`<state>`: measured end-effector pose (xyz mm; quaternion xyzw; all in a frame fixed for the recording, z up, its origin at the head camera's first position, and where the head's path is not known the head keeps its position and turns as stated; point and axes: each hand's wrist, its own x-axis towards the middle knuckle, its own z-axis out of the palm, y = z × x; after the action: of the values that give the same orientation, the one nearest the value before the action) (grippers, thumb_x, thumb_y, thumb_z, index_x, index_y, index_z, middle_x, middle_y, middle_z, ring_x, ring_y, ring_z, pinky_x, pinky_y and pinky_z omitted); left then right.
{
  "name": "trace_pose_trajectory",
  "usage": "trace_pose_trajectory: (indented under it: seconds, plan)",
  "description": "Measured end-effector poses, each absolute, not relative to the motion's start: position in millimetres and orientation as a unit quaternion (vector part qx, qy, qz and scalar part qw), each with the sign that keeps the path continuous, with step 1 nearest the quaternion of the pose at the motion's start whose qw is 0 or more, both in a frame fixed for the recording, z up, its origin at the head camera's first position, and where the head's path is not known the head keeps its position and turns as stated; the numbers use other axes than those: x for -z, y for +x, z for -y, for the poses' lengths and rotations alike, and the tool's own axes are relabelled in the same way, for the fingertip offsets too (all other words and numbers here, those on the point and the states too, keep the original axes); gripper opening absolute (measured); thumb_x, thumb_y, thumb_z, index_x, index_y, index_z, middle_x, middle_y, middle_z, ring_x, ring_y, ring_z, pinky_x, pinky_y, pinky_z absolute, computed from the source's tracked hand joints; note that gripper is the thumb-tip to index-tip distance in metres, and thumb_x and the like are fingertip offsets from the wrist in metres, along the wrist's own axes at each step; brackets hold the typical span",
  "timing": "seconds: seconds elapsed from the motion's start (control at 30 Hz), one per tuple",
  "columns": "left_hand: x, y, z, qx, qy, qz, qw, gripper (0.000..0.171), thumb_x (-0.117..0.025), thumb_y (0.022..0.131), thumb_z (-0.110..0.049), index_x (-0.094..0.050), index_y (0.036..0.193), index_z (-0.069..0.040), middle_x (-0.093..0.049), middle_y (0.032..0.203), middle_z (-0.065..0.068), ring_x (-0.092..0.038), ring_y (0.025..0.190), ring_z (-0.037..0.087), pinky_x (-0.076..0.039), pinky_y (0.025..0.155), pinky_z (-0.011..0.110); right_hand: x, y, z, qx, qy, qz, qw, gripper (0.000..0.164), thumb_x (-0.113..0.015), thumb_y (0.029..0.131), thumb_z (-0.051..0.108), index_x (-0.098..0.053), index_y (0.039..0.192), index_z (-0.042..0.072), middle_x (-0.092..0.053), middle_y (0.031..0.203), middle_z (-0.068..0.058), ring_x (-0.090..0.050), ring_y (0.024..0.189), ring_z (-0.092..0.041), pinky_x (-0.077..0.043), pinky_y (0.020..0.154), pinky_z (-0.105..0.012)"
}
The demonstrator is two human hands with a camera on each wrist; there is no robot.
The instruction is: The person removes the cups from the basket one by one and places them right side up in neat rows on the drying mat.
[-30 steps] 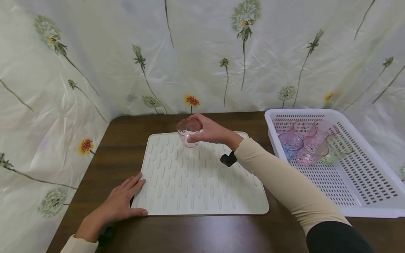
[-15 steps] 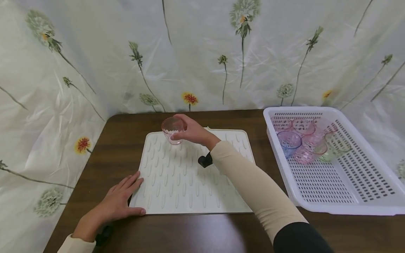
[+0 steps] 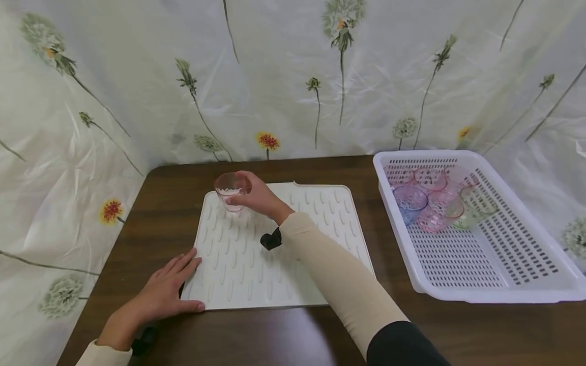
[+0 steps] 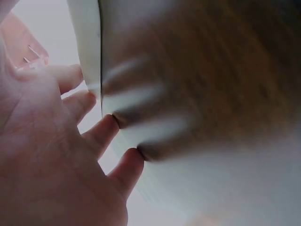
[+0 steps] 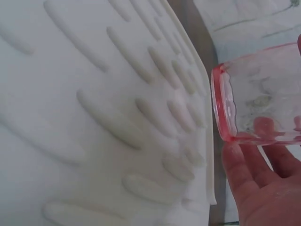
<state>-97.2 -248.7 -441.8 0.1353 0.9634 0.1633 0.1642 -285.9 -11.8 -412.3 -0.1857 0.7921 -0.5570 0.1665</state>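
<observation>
My right hand grips a clear pink drinking glass, upright near the far left corner of the white ridged drying mat. In the right wrist view, the glass's thick pink base is close over the mat, and fingers curl round its side. My left hand lies at the mat's near left edge, fingers straight and spread, fingertips and thumb at the edge. The left wrist view shows those fingertips beside the mat's rim and the dark table.
A white perforated plastic basket stands on the right of the brown wooden table. Several tinted glasses are in its far left part, among them a blue glass and a green glass. A flowered curtain hangs behind the table.
My right hand has carried the pink glass leftward over the mat, from its far middle to its far left corner. The left hand keeps its place at the mat's edge.
</observation>
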Motion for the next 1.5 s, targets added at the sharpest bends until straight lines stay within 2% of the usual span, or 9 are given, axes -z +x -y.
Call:
trace_pose_trajectory:
  seconds: [0.37, 0.93, 1.27, 1.5]
  plan:
    - [439.3, -99.1, 248.5, -0.161, 0.142, -0.962, 0.169, 0.107, -0.075, 0.074, -0.064, -0.034, 0.154, -0.007, -0.022, 0.165, 0.018, -0.025, 0.147, 0.048, -0.030, 0.104, 0.074, 424.8, -282.8, 32.4, 0.537, -0.181, -0.808, 0.161, 0.078, -0.078, 0.086, 0.030, -0.036, 0.151, 0.019, -0.054, 0.147, -0.007, -0.049, 0.136, -0.025, -0.048, 0.108, -0.043]
    - [436.9, -100.2, 248.2, -0.158, 0.136, -0.962, 0.177, 0.108, -0.073, 0.075, -0.067, -0.031, 0.155, -0.008, -0.020, 0.165, 0.018, -0.022, 0.148, 0.048, -0.028, 0.107, 0.074, 426.0, -285.6, 29.3, 0.531, -0.174, -0.811, 0.172, 0.077, -0.079, 0.086, 0.026, -0.037, 0.150, 0.019, -0.054, 0.147, -0.008, -0.049, 0.136, -0.025, -0.045, 0.112, -0.043]
    - [436.5, -98.3, 248.6, -0.157, 0.131, -0.962, 0.183, 0.108, -0.073, 0.075, -0.066, -0.031, 0.155, -0.008, -0.019, 0.166, 0.018, -0.022, 0.148, 0.048, -0.028, 0.107, 0.074, 428.8, -284.5, 29.6, 0.509, -0.173, -0.822, 0.188, 0.077, -0.077, 0.086, 0.034, -0.035, 0.150, 0.021, -0.052, 0.148, -0.005, -0.047, 0.139, -0.024, -0.043, 0.113, -0.044]
    - [436.7, -98.0, 248.8, -0.157, 0.130, -0.962, 0.183, 0.108, -0.073, 0.075, -0.067, -0.031, 0.156, -0.009, -0.019, 0.166, 0.017, -0.021, 0.148, 0.047, -0.027, 0.108, 0.073, 430.4, -284.7, 29.1, 0.511, -0.185, -0.819, 0.185, 0.073, -0.077, 0.087, 0.032, -0.036, 0.148, 0.020, -0.053, 0.146, -0.007, -0.048, 0.137, -0.024, -0.043, 0.113, -0.044]
